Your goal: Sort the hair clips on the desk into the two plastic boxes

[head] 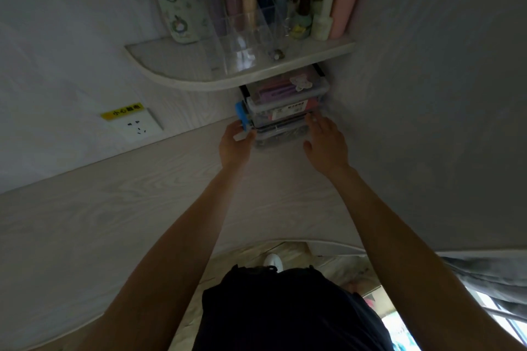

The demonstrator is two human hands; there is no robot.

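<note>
Two clear plastic boxes are stacked at the back of the desk under a corner shelf. The upper box (285, 94) has a clear lid with a bear sticker, a blue latch on its left end and purple and pink clips inside. The lower box (281, 137) holds small dark clips. My left hand (235, 141) grips the left end of the stack at the blue latch. My right hand (325, 141) rests against the right end, fingers spread along the side. No loose clips show on the desk.
A curved white shelf (199, 81) overhangs the boxes and carries a clear organiser (242, 45) with bottles and tubes. A wall socket (138, 125) with a yellow label sits to the left. The pale wood desk (114, 208) runs toward me; a wall closes the right side.
</note>
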